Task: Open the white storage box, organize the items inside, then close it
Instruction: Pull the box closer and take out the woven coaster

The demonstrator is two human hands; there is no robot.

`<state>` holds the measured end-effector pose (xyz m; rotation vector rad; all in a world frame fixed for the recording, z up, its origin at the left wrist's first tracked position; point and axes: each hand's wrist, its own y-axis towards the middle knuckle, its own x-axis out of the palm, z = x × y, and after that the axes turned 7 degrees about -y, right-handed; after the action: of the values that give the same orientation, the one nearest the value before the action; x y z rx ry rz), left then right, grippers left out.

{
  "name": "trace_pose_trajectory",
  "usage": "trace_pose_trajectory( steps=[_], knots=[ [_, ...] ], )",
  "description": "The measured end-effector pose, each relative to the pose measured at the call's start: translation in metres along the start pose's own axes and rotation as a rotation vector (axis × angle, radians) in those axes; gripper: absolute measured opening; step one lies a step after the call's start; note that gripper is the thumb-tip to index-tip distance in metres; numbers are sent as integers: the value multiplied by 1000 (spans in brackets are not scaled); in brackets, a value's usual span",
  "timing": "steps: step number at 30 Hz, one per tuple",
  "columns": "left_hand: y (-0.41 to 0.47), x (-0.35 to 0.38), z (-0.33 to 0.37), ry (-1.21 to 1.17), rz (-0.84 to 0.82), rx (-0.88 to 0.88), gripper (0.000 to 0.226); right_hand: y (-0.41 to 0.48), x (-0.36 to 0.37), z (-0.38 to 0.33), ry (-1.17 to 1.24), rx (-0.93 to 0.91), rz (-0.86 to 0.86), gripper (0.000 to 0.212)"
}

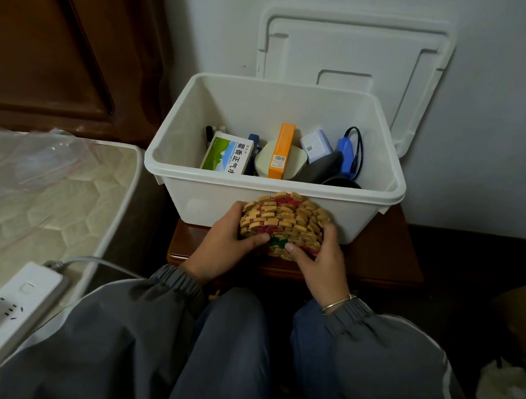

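Both the left hand (227, 241) and right hand (320, 261) clasp a folded mat of tan, red and green wooden beads (285, 224) before the open white plastic storage box (189, 197), apparently compacting it to fit inside.

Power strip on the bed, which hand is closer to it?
Left. The left hand holds the left side of the wooden bead mat, with the power strip off to its lower left. The right hand holds the other side, farther away.

A white power strip (10, 305) lies on the quilted cream mattress (44, 204) (a clear plastic bag (47, 151) farther back), beside the brown wooden worktop (389, 263).
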<state>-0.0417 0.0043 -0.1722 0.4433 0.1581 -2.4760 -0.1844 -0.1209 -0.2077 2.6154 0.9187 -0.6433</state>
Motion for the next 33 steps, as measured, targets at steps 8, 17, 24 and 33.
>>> trace_pose_trajectory(
  steps=[8,17,24,33],
  knots=[
    [-3,7,-6,-113,94,-42,55,-5,8,4,96,5,131,80],
    [-9,17,-2,-134,227,70,56,-3,12,2,116,5,145,79],
    [-14,25,13,-40,254,6,63,0,18,-5,17,-16,128,74],
    [0,37,32,-128,433,-236,64,-2,17,-8,10,11,106,75]
  ],
)
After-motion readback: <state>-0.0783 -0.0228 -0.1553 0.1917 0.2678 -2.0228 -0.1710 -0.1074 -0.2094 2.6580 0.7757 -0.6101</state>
